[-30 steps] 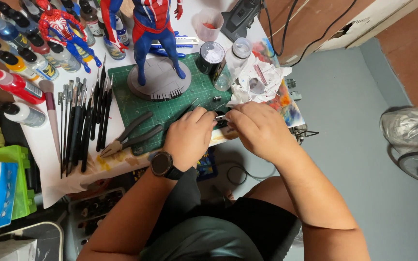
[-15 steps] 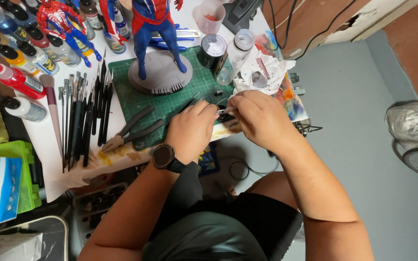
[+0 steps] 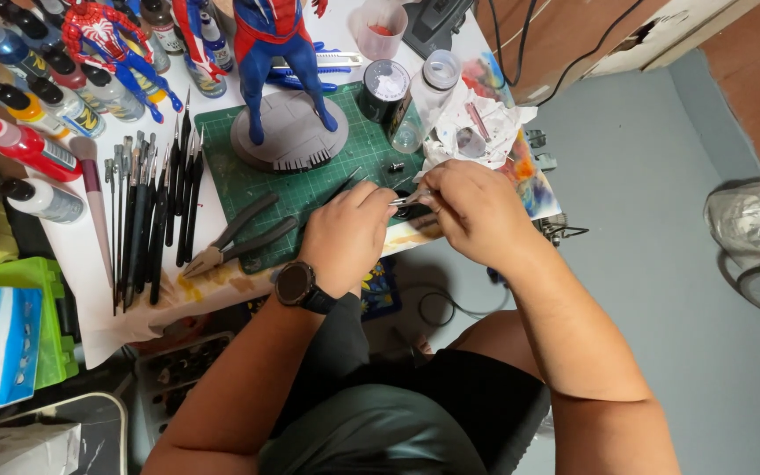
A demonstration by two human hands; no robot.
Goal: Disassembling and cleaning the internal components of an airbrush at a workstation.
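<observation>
My left hand (image 3: 351, 233), with a black watch on its wrist, and my right hand (image 3: 477, 207) meet over the near edge of a green cutting mat (image 3: 364, 149). Between the fingertips I hold a small silvery metal tool (image 3: 408, 200), and a thin dark stick (image 3: 343, 186) pokes out above my left fingers. What the tool grips is too small to tell. A red and blue action figure (image 3: 270, 53) stands on a round grey base (image 3: 290, 132) at the back of the mat.
Grey-handled pliers (image 3: 244, 237) lie left of my left hand. A row of brushes and fine tools (image 3: 147, 211) lies further left, with paint bottles (image 3: 32, 105) behind. A black jar (image 3: 383, 88), a clear bottle (image 3: 428, 97) and a stained paper towel (image 3: 477, 132) sit at the right.
Both hands stay pressed together over the mat's edge, with only small finger shifts. The view has drifted slightly.
</observation>
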